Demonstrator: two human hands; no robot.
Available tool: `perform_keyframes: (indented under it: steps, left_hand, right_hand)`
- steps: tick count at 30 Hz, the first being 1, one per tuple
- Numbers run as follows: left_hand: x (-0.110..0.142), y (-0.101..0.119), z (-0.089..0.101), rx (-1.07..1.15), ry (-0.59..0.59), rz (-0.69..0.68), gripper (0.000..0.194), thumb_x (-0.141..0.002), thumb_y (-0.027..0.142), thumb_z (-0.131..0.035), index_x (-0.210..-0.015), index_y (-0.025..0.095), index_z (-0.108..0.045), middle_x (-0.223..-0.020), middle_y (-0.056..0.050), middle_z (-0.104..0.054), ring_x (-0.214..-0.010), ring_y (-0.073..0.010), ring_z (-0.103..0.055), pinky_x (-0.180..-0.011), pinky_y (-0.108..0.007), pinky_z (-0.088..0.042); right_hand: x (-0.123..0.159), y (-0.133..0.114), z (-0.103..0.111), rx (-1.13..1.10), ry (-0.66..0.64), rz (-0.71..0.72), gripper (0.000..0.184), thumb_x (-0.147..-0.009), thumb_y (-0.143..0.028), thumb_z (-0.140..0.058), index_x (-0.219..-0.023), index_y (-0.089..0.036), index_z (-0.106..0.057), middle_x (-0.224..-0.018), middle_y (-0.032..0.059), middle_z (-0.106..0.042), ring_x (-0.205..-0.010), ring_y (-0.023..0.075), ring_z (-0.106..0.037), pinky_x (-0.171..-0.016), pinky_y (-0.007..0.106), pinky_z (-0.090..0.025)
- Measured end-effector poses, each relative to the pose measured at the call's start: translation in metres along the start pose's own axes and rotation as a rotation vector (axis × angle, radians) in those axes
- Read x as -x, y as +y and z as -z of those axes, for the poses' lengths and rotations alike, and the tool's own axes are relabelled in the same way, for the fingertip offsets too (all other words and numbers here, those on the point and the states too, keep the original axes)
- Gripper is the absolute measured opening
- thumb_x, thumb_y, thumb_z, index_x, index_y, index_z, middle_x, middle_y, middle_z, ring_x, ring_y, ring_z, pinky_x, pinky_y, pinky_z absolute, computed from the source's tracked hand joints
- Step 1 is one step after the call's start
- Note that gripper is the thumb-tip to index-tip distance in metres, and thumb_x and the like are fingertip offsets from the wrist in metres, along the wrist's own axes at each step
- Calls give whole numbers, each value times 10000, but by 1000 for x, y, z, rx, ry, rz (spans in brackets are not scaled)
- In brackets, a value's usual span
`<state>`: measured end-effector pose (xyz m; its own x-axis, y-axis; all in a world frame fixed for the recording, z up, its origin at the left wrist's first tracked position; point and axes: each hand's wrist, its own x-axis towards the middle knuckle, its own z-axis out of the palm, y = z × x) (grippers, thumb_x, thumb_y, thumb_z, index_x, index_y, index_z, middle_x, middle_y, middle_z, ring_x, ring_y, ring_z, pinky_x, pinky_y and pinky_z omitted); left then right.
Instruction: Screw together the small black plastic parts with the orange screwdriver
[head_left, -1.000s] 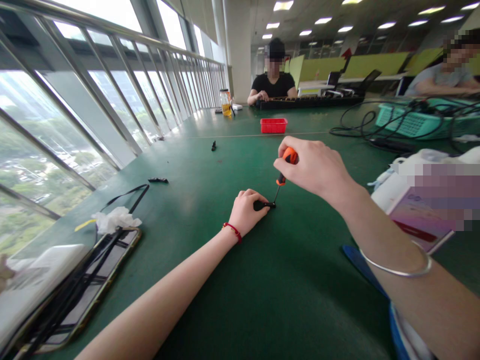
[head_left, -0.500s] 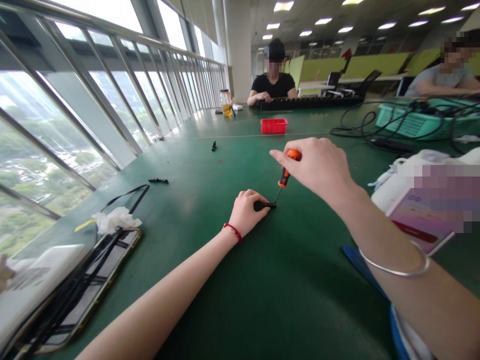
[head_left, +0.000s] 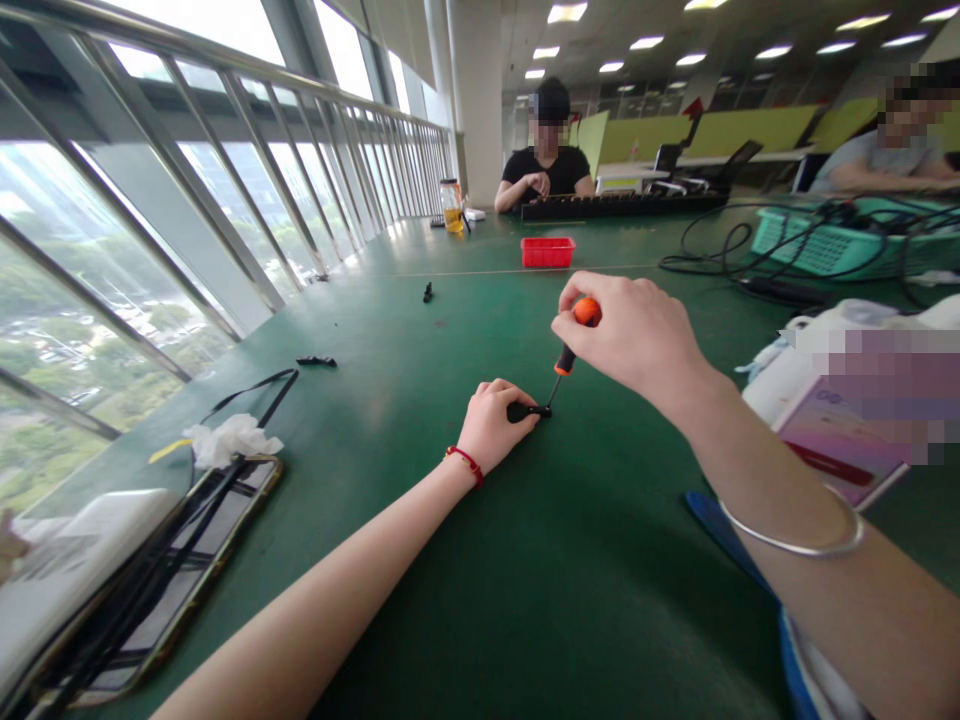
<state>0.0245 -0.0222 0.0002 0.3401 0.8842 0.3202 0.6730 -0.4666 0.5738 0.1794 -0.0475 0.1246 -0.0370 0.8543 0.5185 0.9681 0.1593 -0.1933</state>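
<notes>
One screwdriver (head_left: 565, 359), one black part (head_left: 535, 410)
Right hand (head_left: 634, 325) curls round the screwdriver, left hand (head_left: 491, 427) pinches the part; probably light, stiff, so grab its wide end.

My left hand (head_left: 491, 425) hides part of a slim black piece (head_left: 534, 410), my right hand (head_left: 634, 325) part of an orange-and-black screwdriver (head_left: 565, 358). The right edge cuts off a turquoise plastic basket (head_left: 799, 247).

Red tray (head_left: 548, 257) on green table (head_left: 390, 370)
</notes>
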Motion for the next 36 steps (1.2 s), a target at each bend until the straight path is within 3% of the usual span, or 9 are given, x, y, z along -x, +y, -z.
perform_keyframes:
  steps: [2,6,10,12,17,22,27,32,36]
  left_hand:
    - [0,0,0,1,-1,0,106,-732,199,-664,-829,184,-703,-921,-44,-641,-923,-211,-531,-896,-360,-424]
    - [0,0,0,4,-1,5,103,-731,200,-665,-826,185,-703,-918,-44,-639,-925,-212,-529,-896,-364,-425]
    - [0,0,1,4,-3,5,102,-732,201,-663,-825,186,-702,-918,-42,-641,-922,-210,-530,-899,-366,-424]
    - [0,1,1,5,-3,7,103,-735,202,-661,-827,183,-702,-921,-44,-642,-922,-209,-530,-900,-364,-424]
    - [0,0,1,1,-3,1,104,-739,208,-657,-831,190,-703,-921,-42,-640,-927,-208,-529,-903,-361,-423]
    - [0,0,1,1,-2,-1,98,-741,217,-654,-825,194,-699,-925,-41,-637,-928,-210,-534,-898,-364,-426]
    - [0,1,1,0,-6,10,98,-737,210,-658,-825,197,-700,-930,-40,-639,-935,-213,-533,-898,-364,-426]
    - [0,0,0,2,1,1,94,-734,214,-663,-819,197,-701,-920,-37,-641,-925,-209,-532,-891,-356,-428]
    - [0,0,0,2,-1,6,100,-737,208,-659,-826,188,-702,-924,-43,-641,-932,-210,-530,-896,-357,-425]
  right_hand:
    - [0,0,0,4,-2,-2,215,-781,-391,-500,-864,-239,-628,-698,27,-626,-581,174,-527,-528,283,-286]
    - [0,0,2,23,-27,-6,361,-835,-488,-415,-701,-235,-636,-626,40,-607,-593,192,-537,-525,287,-281]
    - [0,0,2,-1,-5,31,199,-776,-381,-514,-824,-256,-661,-678,23,-637,-590,175,-532,-522,273,-277]
    - [0,0,1,-1,9,30,208,-746,-353,-546,-899,-256,-649,-706,18,-645,-576,166,-524,-517,268,-271]
    - [0,0,0,5,-16,13,362,-836,-492,-425,-700,-232,-637,-615,37,-605,-573,177,-519,-516,281,-266]
    - [0,0,0,-29,5,14,203,-769,-355,-518,-898,-253,-636,-693,21,-642,-571,169,-513,-513,270,-268]
    - [0,0,1,-26,-11,-2,356,-834,-482,-427,-673,-227,-616,-605,39,-600,-569,173,-507,-510,275,-269]
    - [0,0,1,-31,12,13,185,-767,-379,-521,-845,-244,-621,-683,16,-625,-564,160,-507,-512,272,-276]
    - [0,1,-1,-15,-22,-1,298,-809,-477,-466,-754,-233,-627,-641,30,-611,-578,175,-524,-523,279,-289]
